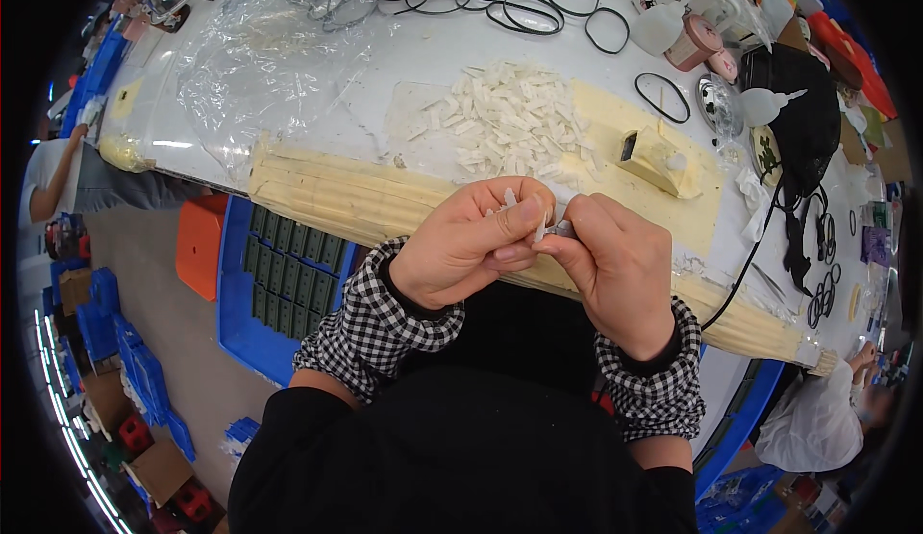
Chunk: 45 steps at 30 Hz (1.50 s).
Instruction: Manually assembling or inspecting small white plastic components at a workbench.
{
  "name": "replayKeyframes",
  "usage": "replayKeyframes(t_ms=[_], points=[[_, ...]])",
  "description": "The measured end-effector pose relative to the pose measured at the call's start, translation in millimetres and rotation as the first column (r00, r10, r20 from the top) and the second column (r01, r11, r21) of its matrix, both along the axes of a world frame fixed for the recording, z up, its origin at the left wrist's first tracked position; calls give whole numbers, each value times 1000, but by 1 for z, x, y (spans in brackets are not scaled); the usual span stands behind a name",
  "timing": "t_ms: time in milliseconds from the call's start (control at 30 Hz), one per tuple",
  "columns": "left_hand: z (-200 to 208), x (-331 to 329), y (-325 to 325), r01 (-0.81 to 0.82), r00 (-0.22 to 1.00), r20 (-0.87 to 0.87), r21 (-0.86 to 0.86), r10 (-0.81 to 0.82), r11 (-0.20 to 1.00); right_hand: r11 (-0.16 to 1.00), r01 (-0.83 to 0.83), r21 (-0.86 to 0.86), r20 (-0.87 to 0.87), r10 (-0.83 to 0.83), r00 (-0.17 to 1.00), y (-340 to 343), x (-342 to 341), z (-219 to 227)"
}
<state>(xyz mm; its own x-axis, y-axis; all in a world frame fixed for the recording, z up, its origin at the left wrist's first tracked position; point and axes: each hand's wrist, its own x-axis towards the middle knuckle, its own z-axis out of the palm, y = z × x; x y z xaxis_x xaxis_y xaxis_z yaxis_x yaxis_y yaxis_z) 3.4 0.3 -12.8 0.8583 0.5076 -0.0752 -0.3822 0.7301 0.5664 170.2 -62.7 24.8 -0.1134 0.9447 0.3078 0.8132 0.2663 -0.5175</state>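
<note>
My left hand is closed over a few small white plastic pieces, their ends poking out above the thumb and fingers. Close against it, my right hand pinches a small pale piece between thumb and forefinger, mostly hidden by the fingertips. Both hands are held together above the table's padded front edge. Just beyond them lies a heap of small white plastic strips, spread on the tabletop. A yellowish tape-wrapped block with a dark slot sits to the right of the heap.
Black rubber rings lie along the back, and a crumpled clear plastic bag at the left. Bottles, a pink jar and a black bag crowd the right. Below the table, a blue crate holds dark green parts. Other people are at both sides.
</note>
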Motion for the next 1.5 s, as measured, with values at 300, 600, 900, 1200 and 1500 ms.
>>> replayKeyframes(t_ms=[300, 600, 900, 1200, 1500], points=[[4, -1, 0, 15, 1000, -2, -47, -15, 999, 1000, -4, 18, -14, 4, 1000, 1, 0, -1], [3, 0, -1, 11, 1000, 21, -68, -10, 998, 1000, -18, -8, -23, 18, 1000, -1, -1, 3], [2, 1, -2, 29, 999, 47, -81, -25, 996, 1000, -20, 1, -50, 20, 999, 0, -1, 2], [0, 1, -3, 46, 997, 63, -78, -41, 996, 998, -56, -40, -172, 48, 984, 0, 1, 1], [9, -3, 3, -186, 969, -163, 15, 186, 983, 964, 263, 48, -276, -240, 931, 4, 27, -19]])
